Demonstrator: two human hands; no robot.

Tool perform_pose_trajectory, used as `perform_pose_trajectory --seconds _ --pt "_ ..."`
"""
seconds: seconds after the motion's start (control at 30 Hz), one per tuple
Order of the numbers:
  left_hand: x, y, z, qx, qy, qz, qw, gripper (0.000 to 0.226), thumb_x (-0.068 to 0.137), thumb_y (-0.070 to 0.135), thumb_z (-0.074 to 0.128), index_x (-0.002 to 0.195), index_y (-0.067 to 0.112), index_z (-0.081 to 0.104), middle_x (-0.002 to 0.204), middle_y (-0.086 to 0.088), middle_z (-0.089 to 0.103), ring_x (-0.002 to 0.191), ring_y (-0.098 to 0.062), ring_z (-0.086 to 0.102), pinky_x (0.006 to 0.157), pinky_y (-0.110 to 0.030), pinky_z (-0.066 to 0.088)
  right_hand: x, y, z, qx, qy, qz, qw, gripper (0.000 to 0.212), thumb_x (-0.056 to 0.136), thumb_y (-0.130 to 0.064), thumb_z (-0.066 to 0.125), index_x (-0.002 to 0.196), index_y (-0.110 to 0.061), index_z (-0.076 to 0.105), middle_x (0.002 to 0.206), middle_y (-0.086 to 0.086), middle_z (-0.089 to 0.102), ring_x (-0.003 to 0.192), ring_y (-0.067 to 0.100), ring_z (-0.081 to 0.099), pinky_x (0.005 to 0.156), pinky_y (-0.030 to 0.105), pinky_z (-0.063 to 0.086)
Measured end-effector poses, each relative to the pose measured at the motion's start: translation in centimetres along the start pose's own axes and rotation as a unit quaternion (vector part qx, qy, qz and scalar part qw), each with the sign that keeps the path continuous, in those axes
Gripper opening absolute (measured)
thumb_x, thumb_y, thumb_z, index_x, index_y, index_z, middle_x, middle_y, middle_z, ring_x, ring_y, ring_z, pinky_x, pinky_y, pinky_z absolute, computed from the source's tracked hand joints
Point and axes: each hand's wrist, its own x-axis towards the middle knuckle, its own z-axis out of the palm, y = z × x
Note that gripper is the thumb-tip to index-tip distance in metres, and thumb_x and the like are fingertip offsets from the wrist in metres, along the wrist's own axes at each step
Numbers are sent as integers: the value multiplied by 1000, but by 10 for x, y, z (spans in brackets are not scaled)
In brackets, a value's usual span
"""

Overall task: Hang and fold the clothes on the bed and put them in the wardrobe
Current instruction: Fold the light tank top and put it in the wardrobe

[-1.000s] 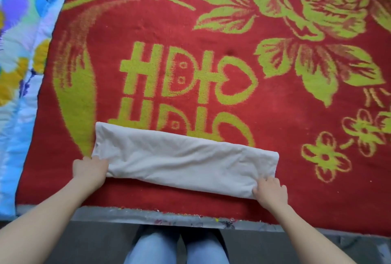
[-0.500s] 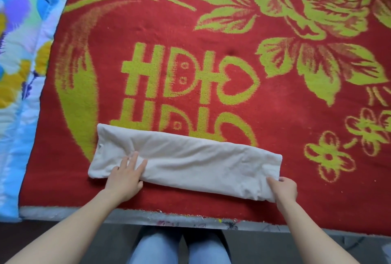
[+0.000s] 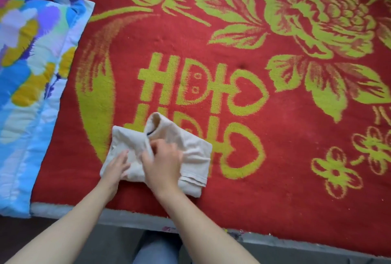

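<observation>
blanket (image 3: 275, 158): red fuzzy pile, yellow-green flowers, lay under left hand (image 3: 115, 168) and right hand (image 3: 163, 162).
quilt (image 3: 31, 73): glossy blue floral, left of left hand.
cream garment (image 3: 196, 151): soft folded bundle beneath both.
left hand: flat, pressed it.
right hand: curled, pinched a fold.

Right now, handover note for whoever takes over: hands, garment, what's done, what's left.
Left hand: fingers straight, pressing flat on the left part of the cream garment.
Right hand: on the garment's middle at the folded-over edge; it is blurred, so the grip is unclear.
Garment: a compact, rumpled bundle near the front edge of the red blanket, with the floral quilt to its left.
Done: folded across into layers.
Left: flatten and square the fold, then carry it to the wardrobe, which is not in view. No other clothes are visible.
</observation>
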Motion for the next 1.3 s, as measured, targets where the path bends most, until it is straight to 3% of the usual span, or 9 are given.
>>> perform_pose_trajectory --seconds 0.1,0.27,0.37,0.5,0.7,0.9,0.97,1.07,1.3 --pt "-1 11 -28 -256 -14 -93 962 53 96 54 28 113 13 58 106 -9 62 88 -21 65 80 -34 50 -6 -16 37 44 -85 -53 994 37 90 -18 49 127 -14 53 125 7 58 119 24 42 100 35 29" --pt "3 7 -47 -203 37 -90 974 47 99 42 35 134 12 43 121 -13 53 110 -30 52 93 -40 39 -24 58 35 -155 -116 -65 979 41 90 -15 46 130 -12 50 135 6 48 125 23 42 103 32 32" --pt "2 -4 -40 109 145 64 981 41 94 16 53 132 2 46 128 -22 52 111 -35 52 87 -38 40 -29 86 22 -294 -64 -96 949 50 58 -19 78 107 -14 69 115 10 64 105 25 62 77 31 53" --pt "-1 -16 -22 509 116 321 790 53 76 6 71 127 6 56 133 -21 50 115 -42 50 84 -52 44 -28 103 18 -397 -76 -85 911 74 35 -42 89 104 -23 71 107 8 68 99 24 66 68 30 55" --pt "38 10 -6 310 157 121 930 53 85 24 65 131 7 47 122 -21 54 114 -38 49 93 -43 40 -25 111 23 -415 -63 -91 903 71 42 -46 88 106 -19 72 108 11 69 100 25 67 71 33 56" --pt "46 22 -7 278 147 10 949 28 80 12 66 104 -1 59 106 -22 62 102 -36 57 76 -32 39 -27 117 22 -416 -61 -88 903 67 43 -44 89 102 -17 73 105 11 70 97 25 68 71 31 56" --pt "44 23 -11 228 134 -3 964 6 78 7 66 78 3 61 82 -18 60 82 -31 58 65 -31 35 -27 118 23 -414 -55 -92 904 66 42 -44 89 101 -17 74 105 11 70 96 25 68 71 31 56" --pt "33 28 -23 158 114 24 981 21 76 1 64 59 8 52 57 -6 44 55 -21 38 50 -30 27 -26 118 24 -401 -48 -93 910 64 44 -42 89 101 -17 73 104 11 70 96 25 68 71 31 56" --pt "6 -11 -54 152 158 37 975 8 80 -1 63 88 -2 60 81 -13 58 79 -27 53 61 -28 41 -32 126 38 -427 -80 -144 889 78 33 -42 89 106 -19 72 110 15 68 101 29 66 75 40 56"
